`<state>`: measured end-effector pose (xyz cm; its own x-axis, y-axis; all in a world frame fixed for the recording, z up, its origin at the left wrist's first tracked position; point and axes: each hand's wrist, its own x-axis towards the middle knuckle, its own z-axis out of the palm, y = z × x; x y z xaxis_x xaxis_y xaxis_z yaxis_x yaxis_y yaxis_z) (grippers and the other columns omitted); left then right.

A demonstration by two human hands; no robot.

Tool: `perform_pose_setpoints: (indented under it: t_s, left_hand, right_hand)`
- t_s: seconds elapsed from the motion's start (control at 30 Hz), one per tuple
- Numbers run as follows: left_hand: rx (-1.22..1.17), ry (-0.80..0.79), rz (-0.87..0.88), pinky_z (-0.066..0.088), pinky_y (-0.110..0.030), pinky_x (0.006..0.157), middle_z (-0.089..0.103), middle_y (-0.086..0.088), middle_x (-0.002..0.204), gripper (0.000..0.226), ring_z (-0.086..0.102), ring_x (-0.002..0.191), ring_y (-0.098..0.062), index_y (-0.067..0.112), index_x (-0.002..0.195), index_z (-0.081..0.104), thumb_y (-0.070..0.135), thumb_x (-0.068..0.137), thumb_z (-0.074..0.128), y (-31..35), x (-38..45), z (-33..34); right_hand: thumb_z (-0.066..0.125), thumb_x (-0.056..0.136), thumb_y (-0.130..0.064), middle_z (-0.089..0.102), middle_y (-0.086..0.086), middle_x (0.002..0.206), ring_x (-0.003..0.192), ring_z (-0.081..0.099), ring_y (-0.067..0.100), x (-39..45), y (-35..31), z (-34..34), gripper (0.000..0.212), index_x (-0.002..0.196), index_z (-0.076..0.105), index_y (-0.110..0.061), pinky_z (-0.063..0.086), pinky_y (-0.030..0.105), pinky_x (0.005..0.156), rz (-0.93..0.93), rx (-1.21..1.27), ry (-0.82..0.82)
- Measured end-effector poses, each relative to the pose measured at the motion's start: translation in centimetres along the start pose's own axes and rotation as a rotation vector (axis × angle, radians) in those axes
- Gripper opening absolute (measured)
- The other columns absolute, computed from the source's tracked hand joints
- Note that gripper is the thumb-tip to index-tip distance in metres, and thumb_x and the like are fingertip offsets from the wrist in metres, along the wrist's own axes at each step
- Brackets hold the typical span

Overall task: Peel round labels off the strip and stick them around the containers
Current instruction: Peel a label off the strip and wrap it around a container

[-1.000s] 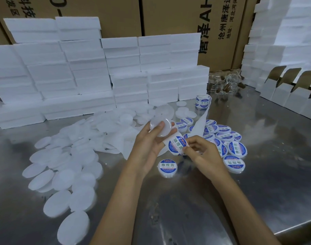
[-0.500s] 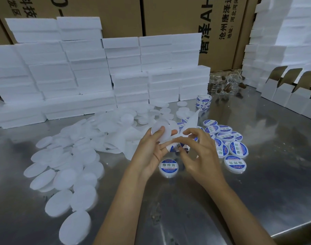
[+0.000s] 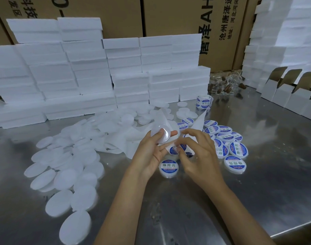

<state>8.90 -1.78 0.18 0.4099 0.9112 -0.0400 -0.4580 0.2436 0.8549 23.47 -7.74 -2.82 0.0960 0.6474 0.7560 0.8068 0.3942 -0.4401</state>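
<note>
My left hand [image 3: 151, 151] grips a round white unlabelled container [image 3: 160, 134] between thumb and fingers, held above the table. Just under it hangs the label strip [image 3: 174, 150] with blue-and-white round labels. My right hand [image 3: 195, 151] pinches at a label on that strip with curled fingers; the fingertips hide the label's edge. A white backing strip [image 3: 198, 122] rises behind the hands toward a label roll [image 3: 203, 101]. One labelled container [image 3: 168, 167] lies on the steel table right below my hands.
Several labelled containers [image 3: 235, 163] lie to the right. A heap of plain white discs [image 3: 66, 165] covers the left. White boxes [image 3: 98, 76] are stacked behind, open cartons [image 3: 289, 96] at right. The table's front edge [image 3: 292, 227] runs lower right.
My right hand rose from the strip's lower part to just below the white container and closed in on my left hand. The left hand kept the container nearly still.
</note>
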Motion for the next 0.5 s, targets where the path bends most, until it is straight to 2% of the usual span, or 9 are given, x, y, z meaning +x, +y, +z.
perform_pose_setpoints:
  t_s: [0.1,0.17,0.27,0.4,0.5]
  left_hand:
    - [0.027,0.061,0.010,0.057,-0.050,0.093,0.073,-0.017,0.116,0.032,0.071,0.106,-0.034,0.009,0.136,0.048,0.019,0.105,0.050,-0.1,0.2,-0.1]
    - [0.109,0.105,0.032,0.056,-0.047,0.097,0.074,-0.015,0.115,0.034,0.071,0.107,-0.030,0.009,0.137,0.048,0.018,0.105,0.050,-0.3,0.5,-0.3]
    - [0.222,0.179,0.059,0.056,-0.045,0.097,0.074,-0.013,0.114,0.033,0.073,0.103,-0.024,0.010,0.136,0.050,0.020,0.105,0.051,-0.6,0.6,-0.5]
    - [0.311,0.242,0.117,0.056,-0.051,0.093,0.078,-0.002,0.102,0.022,0.075,0.093,-0.020,0.024,0.127,0.053,0.024,0.105,0.049,-0.3,0.5,-0.8]
    - [0.397,0.309,0.212,0.052,-0.037,0.086,0.078,0.006,0.090,0.022,0.075,0.078,-0.012,0.038,0.119,0.056,0.025,0.105,0.046,0.5,0.6,-0.9]
  right_hand:
    - [0.069,0.080,-0.010,0.059,-0.005,0.118,0.114,0.052,0.016,0.0,-0.4,0.0,0.013,0.090,0.065,-0.018,0.044,0.039,0.093,-0.015,0.034,0.046]
    - [0.063,0.077,-0.008,0.058,-0.008,0.107,0.105,0.053,0.015,0.0,-0.8,-0.1,0.017,0.091,0.059,-0.017,0.045,0.032,0.087,-0.011,0.093,0.082]
    - [0.060,0.080,-0.006,0.054,-0.011,0.098,0.097,0.053,0.012,0.1,-1.1,-0.4,0.021,0.096,0.054,-0.019,0.040,0.017,0.083,0.046,0.164,0.155]
    - [0.063,0.088,0.000,0.058,-0.007,0.095,0.094,0.057,0.016,0.6,-1.4,-0.8,0.028,0.097,0.052,-0.024,0.044,0.022,0.084,0.223,0.361,0.170]
    - [0.067,0.090,-0.007,0.061,-0.012,0.091,0.089,0.060,0.013,1.9,-1.8,-0.8,0.022,0.098,0.054,-0.024,0.049,0.021,0.082,0.337,0.507,0.143]
